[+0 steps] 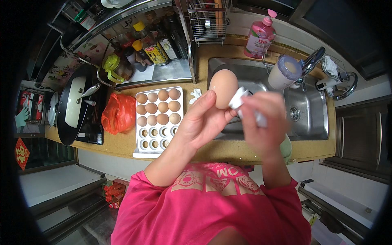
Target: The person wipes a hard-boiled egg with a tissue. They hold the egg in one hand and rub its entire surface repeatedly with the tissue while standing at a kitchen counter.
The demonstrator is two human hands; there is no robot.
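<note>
My left hand (pixel 203 122) holds a large brown egg (pixel 224 87) up above the front-left part of the sink. Pinched in my right hand (pixel 265 119) is a crumpled white tissue (pixel 239 98), right beside the egg's lower right side. Whether tissue and shell touch is hard to tell, as this hand is blurred. To the left lies a white egg tray (pixel 159 124). Brown eggs (pixel 163 106) fill its back rows, while the visible holes in the front rows hold none. My left forearm covers the tray's front right corner.
A crumpled tissue (pixel 195 95) and an orange-red plastic bag (pixel 118 114) flank the tray. Behind stands a metal rack (pixel 171 72) with bottles. The steel sink (pixel 309 128) has a faucet (pixel 314 62) and pink soap bottle (pixel 260 38). A wok (pixel 72 107) sits far left.
</note>
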